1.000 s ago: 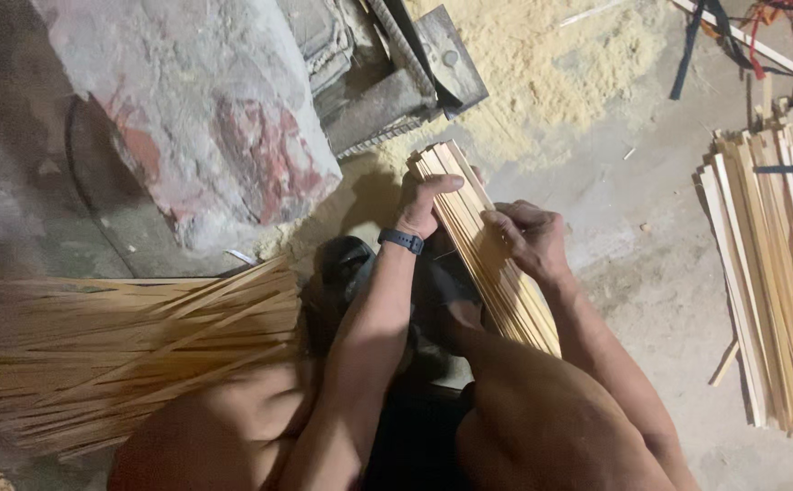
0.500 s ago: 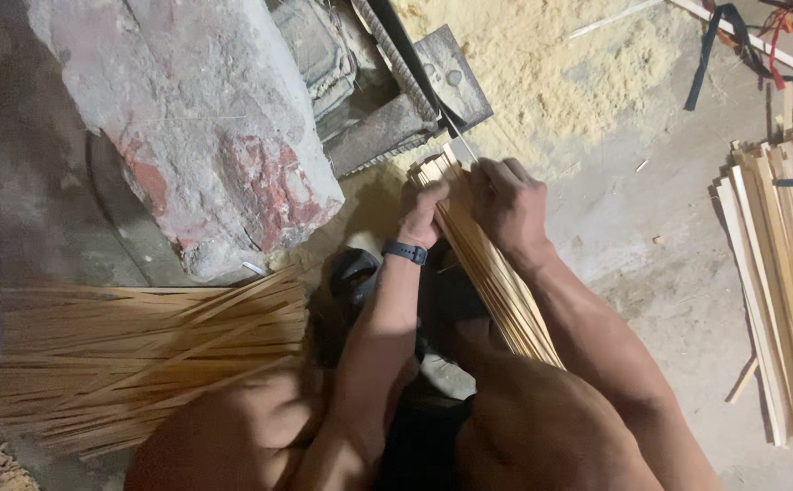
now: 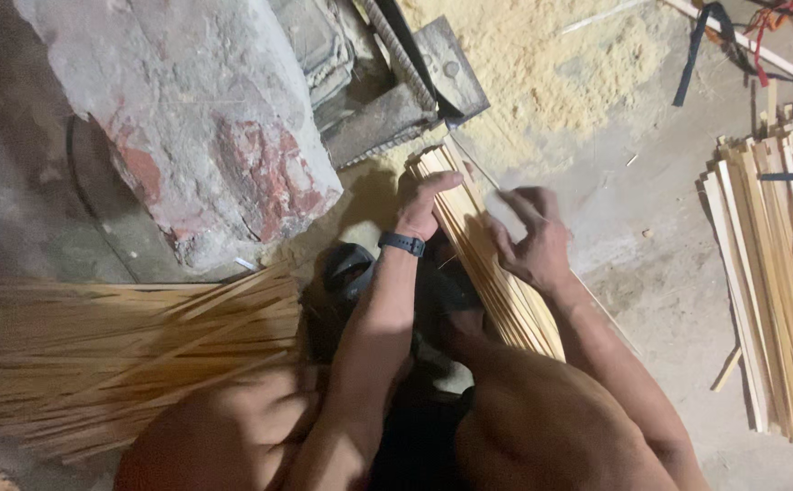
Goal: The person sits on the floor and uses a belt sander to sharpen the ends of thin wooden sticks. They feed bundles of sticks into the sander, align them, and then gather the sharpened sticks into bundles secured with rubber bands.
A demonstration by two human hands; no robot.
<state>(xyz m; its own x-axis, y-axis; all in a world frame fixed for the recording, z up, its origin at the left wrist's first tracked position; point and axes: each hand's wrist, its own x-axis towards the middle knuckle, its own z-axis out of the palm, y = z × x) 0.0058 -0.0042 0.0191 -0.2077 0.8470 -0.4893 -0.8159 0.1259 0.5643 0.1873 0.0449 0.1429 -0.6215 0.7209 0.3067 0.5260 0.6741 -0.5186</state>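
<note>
The bundle of thin bamboo slats (image 3: 492, 273) lies slanted between the person's knees, its far end butted against the metal machine part (image 3: 415, 91) by the sawdust heap (image 3: 551, 64). The left hand (image 3: 424, 205) lies flat on the top end of the bundle, fingers straight, pressing rather than clasping. The right hand (image 3: 528, 241) hovers just right of that grip, fingers half curled and open, touching the slats' edge at most; it is blurred, so I cannot tell whether it pinches one. To do this well, I judge the flat palm should keep the ends level against the metal while the right fingers square the sides, so no slat slides out. Left of the grip lies a loose fan of thin sticks (image 3: 133, 355); well to the right, a stack of wider slats (image 3: 778, 273) on the floor (image 3: 651, 273).
</note>
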